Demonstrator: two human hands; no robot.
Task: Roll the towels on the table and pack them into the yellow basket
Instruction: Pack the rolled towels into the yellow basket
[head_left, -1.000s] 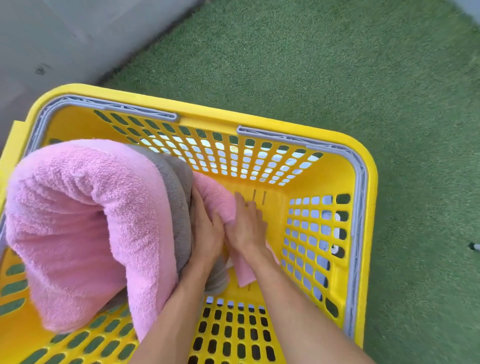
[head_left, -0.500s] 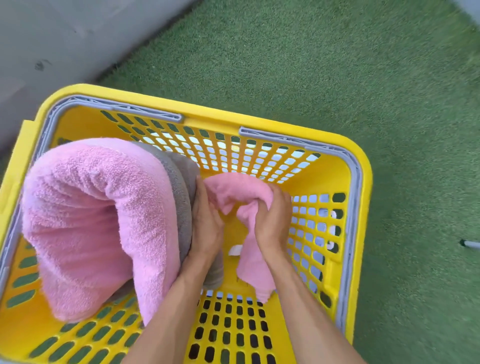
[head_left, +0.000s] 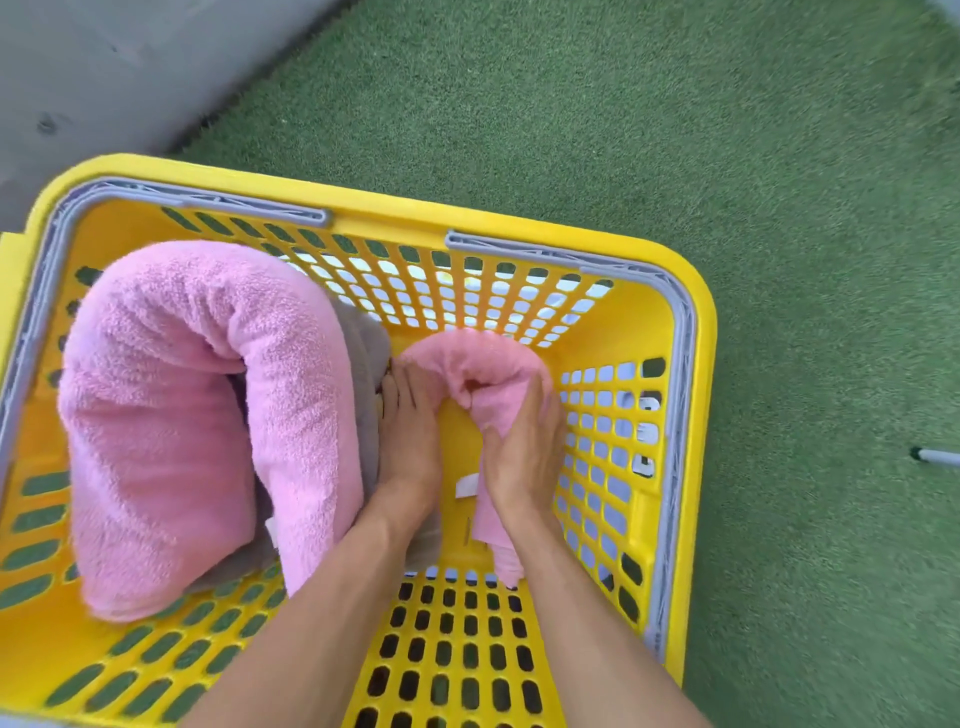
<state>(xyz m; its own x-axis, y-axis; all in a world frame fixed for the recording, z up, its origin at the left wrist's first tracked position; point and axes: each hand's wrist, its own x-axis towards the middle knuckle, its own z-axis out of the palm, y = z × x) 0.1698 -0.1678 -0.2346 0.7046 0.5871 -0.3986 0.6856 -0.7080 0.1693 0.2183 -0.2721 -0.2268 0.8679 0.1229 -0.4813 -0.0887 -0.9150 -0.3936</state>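
Small pink towel (head_left: 480, 364) arched in yellow basket (head_left: 691, 332), just past both hands' fingertips. Right hand (head_left: 524, 447) curls round one end, gripping. Left hand (head_left: 408, 441) lies flat, fingers together, against grey towel (head_left: 366, 345); contact partly hidden. Soft, light, springy terry: probably unrolls unless held mid-roll.

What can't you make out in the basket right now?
Head view only:
- Grey towel: mostly hidden behind the big pink roll.
- Small pink towel: lower part covered by the right hand.
- Left hand: fingertips hidden by the towels.
- Basket: near side cut off by the frame edge.
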